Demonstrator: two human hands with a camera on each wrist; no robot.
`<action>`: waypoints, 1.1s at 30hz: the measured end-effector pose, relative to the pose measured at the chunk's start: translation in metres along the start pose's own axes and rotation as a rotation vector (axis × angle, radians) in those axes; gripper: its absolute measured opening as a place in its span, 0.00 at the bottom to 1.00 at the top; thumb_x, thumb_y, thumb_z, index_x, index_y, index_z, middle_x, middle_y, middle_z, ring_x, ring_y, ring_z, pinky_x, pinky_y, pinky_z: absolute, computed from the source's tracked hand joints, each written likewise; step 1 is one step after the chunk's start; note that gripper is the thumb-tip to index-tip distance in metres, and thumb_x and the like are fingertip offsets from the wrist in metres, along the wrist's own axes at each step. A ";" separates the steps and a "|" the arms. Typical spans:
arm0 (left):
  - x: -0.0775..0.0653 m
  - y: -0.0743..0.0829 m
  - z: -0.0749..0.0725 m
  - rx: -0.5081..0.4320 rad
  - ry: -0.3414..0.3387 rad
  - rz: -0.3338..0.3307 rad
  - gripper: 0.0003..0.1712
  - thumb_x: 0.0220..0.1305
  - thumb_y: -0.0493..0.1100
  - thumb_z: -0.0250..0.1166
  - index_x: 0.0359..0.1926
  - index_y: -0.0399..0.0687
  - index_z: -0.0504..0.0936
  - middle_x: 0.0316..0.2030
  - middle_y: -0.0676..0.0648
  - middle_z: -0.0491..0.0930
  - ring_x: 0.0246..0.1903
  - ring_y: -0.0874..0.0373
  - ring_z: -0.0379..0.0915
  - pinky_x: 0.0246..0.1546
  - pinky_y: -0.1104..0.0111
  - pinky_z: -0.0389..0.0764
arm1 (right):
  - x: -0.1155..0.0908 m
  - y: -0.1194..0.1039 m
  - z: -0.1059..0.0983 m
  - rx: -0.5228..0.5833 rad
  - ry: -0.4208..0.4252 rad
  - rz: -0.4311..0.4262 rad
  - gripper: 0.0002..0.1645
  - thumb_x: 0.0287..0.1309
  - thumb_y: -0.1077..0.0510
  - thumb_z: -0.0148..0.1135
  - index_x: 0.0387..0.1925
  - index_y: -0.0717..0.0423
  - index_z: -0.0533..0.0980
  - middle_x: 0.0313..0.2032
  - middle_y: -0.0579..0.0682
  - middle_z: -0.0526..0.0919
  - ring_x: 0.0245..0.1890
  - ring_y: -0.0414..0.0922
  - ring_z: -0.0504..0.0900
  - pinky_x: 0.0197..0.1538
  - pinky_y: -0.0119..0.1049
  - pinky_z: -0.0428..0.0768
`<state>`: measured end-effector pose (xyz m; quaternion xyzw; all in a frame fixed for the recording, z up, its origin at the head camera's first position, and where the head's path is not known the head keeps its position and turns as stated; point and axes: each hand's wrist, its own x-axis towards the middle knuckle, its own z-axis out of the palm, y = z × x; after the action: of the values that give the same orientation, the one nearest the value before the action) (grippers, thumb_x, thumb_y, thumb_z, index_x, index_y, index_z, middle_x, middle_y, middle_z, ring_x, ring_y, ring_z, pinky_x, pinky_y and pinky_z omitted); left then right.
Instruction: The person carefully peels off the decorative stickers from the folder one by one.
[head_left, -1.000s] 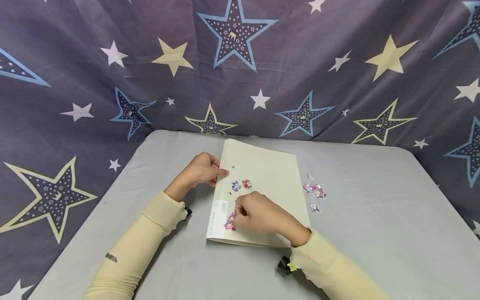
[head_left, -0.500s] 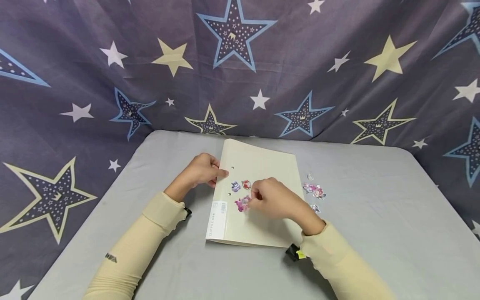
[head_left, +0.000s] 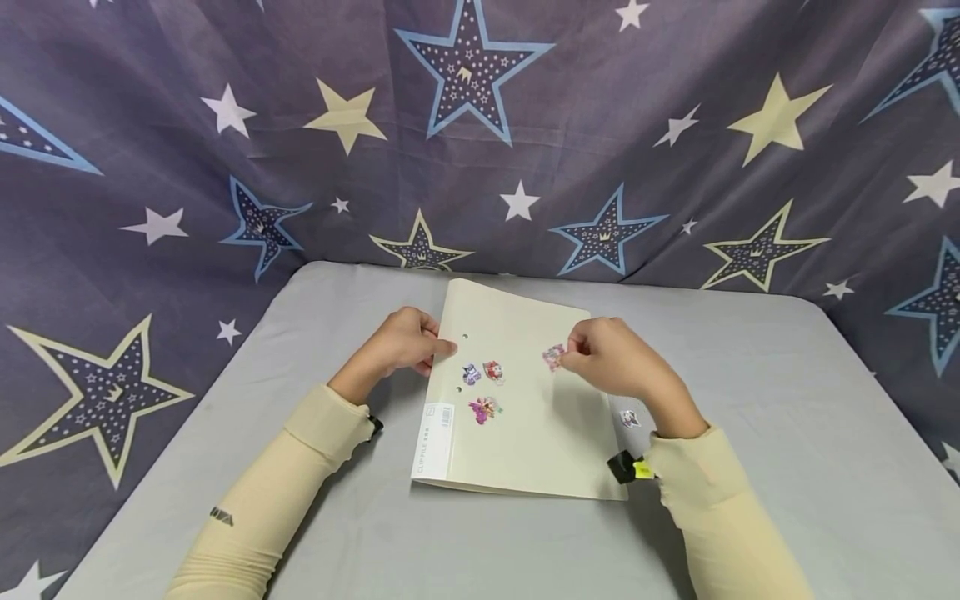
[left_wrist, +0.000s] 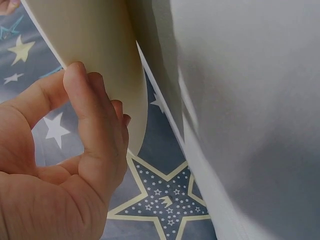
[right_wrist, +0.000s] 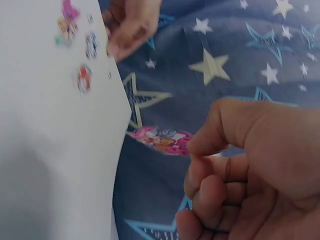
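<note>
A cream clip file folder (head_left: 532, 454) lies on the grey table, slightly bent. My left hand (head_left: 405, 337) grips its left edge, thumb on top; in the left wrist view the cover (left_wrist: 95, 30) curves up beside the fingers. Over the folder's upper right my right hand (head_left: 621, 358) pinches a thin pink sticker (head_left: 553, 357) between thumb and index finger. The right wrist view shows this sticker (right_wrist: 162, 140) hanging from the fingertips. On the cover are a purple-and-white sticker (head_left: 471, 374), a red one (head_left: 492, 370) and a pink-magenta one (head_left: 485, 409).
A small loose sticker (head_left: 629, 419) lies on the table (head_left: 510, 550) right of the folder. A white label (head_left: 433, 440) runs along the cover's lower left. Star-patterned dark cloth (head_left: 517, 100) hangs behind the table.
My right hand has moved up and right across the folder, from the lower left to the upper right. A pink-magenta sticker now lies below the other two. My left hand has stayed put.
</note>
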<state>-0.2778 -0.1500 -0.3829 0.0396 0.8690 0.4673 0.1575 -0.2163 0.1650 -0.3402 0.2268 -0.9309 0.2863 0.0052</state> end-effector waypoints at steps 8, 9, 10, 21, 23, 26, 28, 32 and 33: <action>0.000 0.000 0.000 0.005 0.004 -0.006 0.15 0.62 0.40 0.74 0.41 0.33 0.82 0.29 0.40 0.86 0.21 0.54 0.84 0.33 0.54 0.90 | -0.005 0.030 -0.021 -0.055 -0.001 0.137 0.19 0.63 0.61 0.58 0.17 0.52 0.66 0.14 0.45 0.64 0.16 0.42 0.64 0.25 0.37 0.64; 0.000 0.000 0.000 0.006 0.005 -0.006 0.15 0.62 0.40 0.74 0.41 0.33 0.82 0.29 0.40 0.86 0.21 0.54 0.84 0.33 0.54 0.90 | -0.006 0.034 -0.024 -0.063 -0.001 0.153 0.20 0.64 0.61 0.58 0.17 0.52 0.65 0.14 0.45 0.63 0.16 0.42 0.64 0.25 0.37 0.64; 0.000 0.000 0.000 0.006 0.005 -0.006 0.14 0.62 0.40 0.74 0.41 0.33 0.82 0.29 0.41 0.86 0.21 0.54 0.84 0.33 0.54 0.90 | -0.006 0.038 -0.026 -0.070 0.001 0.164 0.21 0.65 0.60 0.58 0.16 0.52 0.65 0.14 0.44 0.62 0.16 0.42 0.63 0.25 0.37 0.63; -0.001 0.000 0.000 0.007 0.003 0.000 0.14 0.62 0.40 0.74 0.41 0.33 0.83 0.28 0.41 0.86 0.21 0.54 0.84 0.32 0.54 0.90 | -0.011 0.069 -0.034 -0.113 -0.043 0.276 0.26 0.63 0.59 0.57 0.12 0.48 0.59 0.12 0.42 0.56 0.15 0.40 0.54 0.24 0.35 0.59; 0.000 0.000 0.000 0.007 0.002 0.000 0.14 0.62 0.40 0.74 0.41 0.33 0.83 0.28 0.41 0.86 0.21 0.54 0.84 0.33 0.54 0.90 | -0.012 0.072 -0.035 -0.107 -0.069 0.305 0.26 0.63 0.59 0.57 0.12 0.48 0.59 0.12 0.42 0.56 0.16 0.40 0.55 0.24 0.35 0.59; 0.000 0.000 0.000 0.005 0.002 0.002 0.14 0.62 0.40 0.74 0.41 0.33 0.83 0.28 0.40 0.86 0.21 0.53 0.84 0.33 0.53 0.90 | -0.013 0.077 -0.036 -0.098 -0.106 0.349 0.26 0.63 0.61 0.56 0.11 0.47 0.60 0.12 0.42 0.56 0.15 0.40 0.55 0.24 0.34 0.59; 0.000 -0.001 0.000 0.005 0.002 0.004 0.14 0.62 0.40 0.74 0.41 0.33 0.82 0.28 0.41 0.86 0.22 0.53 0.84 0.34 0.53 0.90 | -0.013 0.079 -0.036 -0.101 -0.119 0.364 0.26 0.62 0.63 0.54 0.11 0.47 0.60 0.12 0.42 0.56 0.16 0.40 0.54 0.23 0.34 0.59; 0.000 -0.001 0.000 0.003 -0.001 0.004 0.14 0.62 0.40 0.74 0.41 0.33 0.82 0.28 0.40 0.86 0.22 0.53 0.85 0.33 0.53 0.90 | -0.013 0.083 -0.036 -0.124 -0.119 0.387 0.24 0.58 0.66 0.51 0.10 0.46 0.59 0.12 0.41 0.54 0.17 0.40 0.53 0.23 0.33 0.58; 0.000 0.000 0.000 0.002 -0.002 0.003 0.14 0.62 0.40 0.74 0.41 0.33 0.82 0.28 0.40 0.86 0.22 0.53 0.85 0.34 0.53 0.90 | -0.014 0.085 -0.035 -0.128 -0.116 0.395 0.24 0.56 0.67 0.50 0.09 0.47 0.59 0.12 0.41 0.54 0.17 0.40 0.53 0.23 0.33 0.58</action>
<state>-0.2782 -0.1506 -0.3831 0.0418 0.8693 0.4665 0.1578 -0.2445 0.2517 -0.3574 0.0552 -0.9723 0.2083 -0.0904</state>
